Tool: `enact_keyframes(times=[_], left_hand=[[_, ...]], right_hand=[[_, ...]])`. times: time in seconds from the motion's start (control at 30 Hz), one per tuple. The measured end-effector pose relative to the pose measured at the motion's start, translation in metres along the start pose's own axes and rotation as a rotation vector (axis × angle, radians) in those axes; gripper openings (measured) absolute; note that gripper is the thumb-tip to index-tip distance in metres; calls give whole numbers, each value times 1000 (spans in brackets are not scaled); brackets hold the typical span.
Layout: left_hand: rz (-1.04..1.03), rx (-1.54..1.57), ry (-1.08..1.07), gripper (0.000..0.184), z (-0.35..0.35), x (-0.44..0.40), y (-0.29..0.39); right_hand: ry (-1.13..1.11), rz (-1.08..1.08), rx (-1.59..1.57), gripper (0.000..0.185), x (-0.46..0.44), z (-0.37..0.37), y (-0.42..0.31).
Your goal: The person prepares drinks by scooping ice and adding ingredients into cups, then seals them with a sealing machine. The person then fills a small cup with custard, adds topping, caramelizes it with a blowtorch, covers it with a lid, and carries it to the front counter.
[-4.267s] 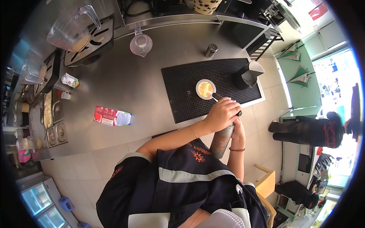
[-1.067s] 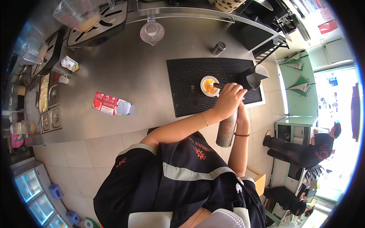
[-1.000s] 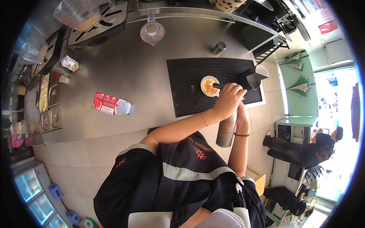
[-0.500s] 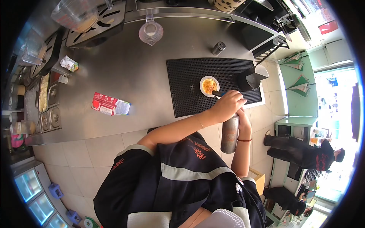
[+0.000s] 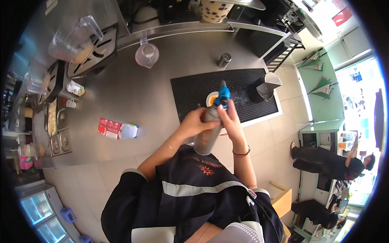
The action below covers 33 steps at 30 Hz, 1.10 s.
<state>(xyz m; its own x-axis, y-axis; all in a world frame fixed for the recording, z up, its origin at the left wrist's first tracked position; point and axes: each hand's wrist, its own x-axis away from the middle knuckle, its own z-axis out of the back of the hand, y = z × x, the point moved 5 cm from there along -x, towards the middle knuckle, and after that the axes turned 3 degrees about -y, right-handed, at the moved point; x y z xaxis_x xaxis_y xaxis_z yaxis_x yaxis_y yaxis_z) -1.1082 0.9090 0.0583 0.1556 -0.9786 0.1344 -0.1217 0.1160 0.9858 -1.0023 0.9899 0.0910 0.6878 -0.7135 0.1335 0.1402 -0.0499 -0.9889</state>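
In the head view I hold a blowtorch point(image 5: 207, 137), a scuffed grey gas canister with a blue torch head, in both hands. My left hand point(image 5: 194, 122) is closed around the canister's upper side. My right hand point(image 5: 231, 121) wraps the other side just below the blue head, its thumb near the back of it. The nozzle points away from me, over the black mat. Partly hidden behind the torch head, a small white cup point(image 5: 208, 98) with a yellow, browned-looking top stands on the black rubber mat point(image 5: 186, 87). No flame is visible.
A metal pitcher point(image 5: 265, 86) stands at the mat's right end, with a small shaker can point(image 5: 224, 60) behind the mat. On the counter's left lie a red-and-white carton point(image 5: 117, 128) and a clear measuring jug point(image 5: 147, 55). Two people in dark clothes are at the right.
The blowtorch has moved left and forward, from beside my body to in front of it. My left hand has shifted from the torch head to the canister; my right hand is now near the head.
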Motion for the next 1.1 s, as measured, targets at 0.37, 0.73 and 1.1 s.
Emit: enact_keyframes(times=[0.37, 0.73, 1.1], left_hand=[[-155, -65, 537, 47, 148, -123, -26], [-495, -286, 782, 59, 194, -225, -18], [-248, -490, 591, 65, 196, -245, -24]], right_hand=[[198, -183, 441, 26, -6, 130, 185], [392, -234, -284, 18, 49, 179, 117], [847, -91, -30, 25, -13, 276, 115]])
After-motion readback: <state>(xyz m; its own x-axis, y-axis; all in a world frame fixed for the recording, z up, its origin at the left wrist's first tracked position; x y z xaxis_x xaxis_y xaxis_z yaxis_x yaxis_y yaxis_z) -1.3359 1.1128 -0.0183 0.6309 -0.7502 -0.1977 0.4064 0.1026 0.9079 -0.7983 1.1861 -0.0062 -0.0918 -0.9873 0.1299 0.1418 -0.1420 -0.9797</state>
